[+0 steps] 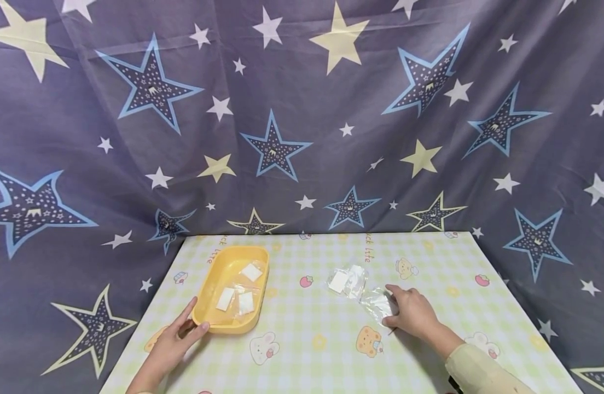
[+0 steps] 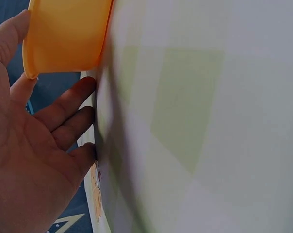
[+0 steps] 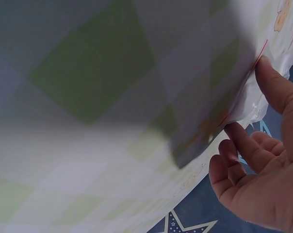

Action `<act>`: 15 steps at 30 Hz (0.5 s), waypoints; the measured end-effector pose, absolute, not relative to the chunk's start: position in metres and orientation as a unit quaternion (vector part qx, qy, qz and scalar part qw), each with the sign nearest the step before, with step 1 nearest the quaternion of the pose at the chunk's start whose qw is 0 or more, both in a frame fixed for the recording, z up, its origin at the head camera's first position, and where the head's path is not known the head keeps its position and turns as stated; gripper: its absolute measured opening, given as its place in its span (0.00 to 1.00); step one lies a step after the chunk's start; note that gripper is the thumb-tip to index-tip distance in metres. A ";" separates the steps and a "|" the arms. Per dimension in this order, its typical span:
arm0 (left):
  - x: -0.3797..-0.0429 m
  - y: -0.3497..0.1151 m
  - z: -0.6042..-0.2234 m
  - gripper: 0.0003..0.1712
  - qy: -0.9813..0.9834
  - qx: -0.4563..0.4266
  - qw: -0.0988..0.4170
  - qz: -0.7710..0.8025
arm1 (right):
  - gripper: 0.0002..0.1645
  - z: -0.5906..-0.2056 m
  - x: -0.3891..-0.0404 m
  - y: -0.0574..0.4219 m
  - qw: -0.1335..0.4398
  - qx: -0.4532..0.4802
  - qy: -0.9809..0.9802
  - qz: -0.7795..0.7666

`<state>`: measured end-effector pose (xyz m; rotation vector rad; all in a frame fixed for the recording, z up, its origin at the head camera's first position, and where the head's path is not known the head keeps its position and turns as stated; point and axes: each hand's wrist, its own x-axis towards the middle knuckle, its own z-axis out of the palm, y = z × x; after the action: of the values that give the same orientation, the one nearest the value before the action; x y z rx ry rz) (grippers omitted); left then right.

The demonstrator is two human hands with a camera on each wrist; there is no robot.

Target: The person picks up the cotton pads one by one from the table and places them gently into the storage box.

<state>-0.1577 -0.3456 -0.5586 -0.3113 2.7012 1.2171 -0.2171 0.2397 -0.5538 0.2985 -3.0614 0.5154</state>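
At the near left corner of a yellow tray, my left hand touches the wall with thumb and a fingertip. Its other fingers are spread loosely below the orange-looking tray wall in the left wrist view. Inside the tray lie several small clear bags with white square packets. My right hand holds the edge of a clear plastic bag between thumb and fingers, low over the table. A red line runs along the edge of that bag in the right wrist view.
Just beyond the right hand, another clear bag and one with a white packet lie side by side. A green checked cloth with cartoon prints covers the table. Behind it hangs a dark star-patterned curtain.
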 end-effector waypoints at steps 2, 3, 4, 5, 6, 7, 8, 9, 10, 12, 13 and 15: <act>-0.158 -0.345 -0.558 0.58 0.904 -0.105 0.082 0.406 | 0.56 -0.555 -0.218 0.241 0.013 0.095 -0.981 0.169; -0.158 -0.345 -0.558 0.58 0.904 -0.106 0.083 0.405 | 0.56 -0.555 -0.218 0.241 0.013 0.094 -0.981 0.171; -0.158 -0.345 -0.558 0.58 0.904 -0.107 0.084 0.404 | 0.55 -0.555 -0.219 0.242 0.013 0.094 -0.981 0.172; -0.158 -0.345 -0.557 0.59 0.904 -0.108 0.085 0.404 | 0.54 -0.556 -0.219 0.242 0.013 0.092 -0.980 0.173; -0.158 -0.344 -0.557 0.59 0.904 -0.108 0.086 0.405 | 0.54 -0.556 -0.220 0.242 0.013 0.091 -0.980 0.174; -0.158 -0.344 -0.557 0.59 0.904 -0.107 0.087 0.405 | 0.53 -0.556 -0.220 0.243 0.013 0.091 -0.980 0.176; -0.158 -0.344 -0.557 0.59 0.904 -0.107 0.087 0.405 | 0.52 -0.556 -0.221 0.243 0.014 0.091 -0.980 0.177; -0.158 -0.344 -0.557 0.59 0.904 -0.107 0.089 0.405 | 0.51 -0.556 -0.222 0.243 0.014 0.090 -0.980 0.178; -0.158 -0.344 -0.557 0.59 0.903 -0.108 0.089 0.406 | 0.50 -0.556 -0.223 0.243 0.014 0.090 -0.980 0.179; -0.158 -0.344 -0.557 0.58 0.903 -0.107 0.091 0.406 | 0.49 -0.556 -0.224 0.243 0.015 0.088 -0.979 0.182; -0.158 -0.345 -0.558 0.58 0.903 -0.107 0.091 0.405 | 0.48 -0.556 -0.225 0.243 0.015 0.087 -0.979 0.183; -0.158 -0.345 -0.558 0.58 0.903 -0.110 0.092 0.405 | 0.47 -0.556 -0.225 0.243 0.012 0.084 -0.979 0.185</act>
<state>-0.1576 -0.3449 -0.5582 -0.3268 2.6806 1.2036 -0.2252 0.2430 -0.5560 0.2605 -3.0516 0.5776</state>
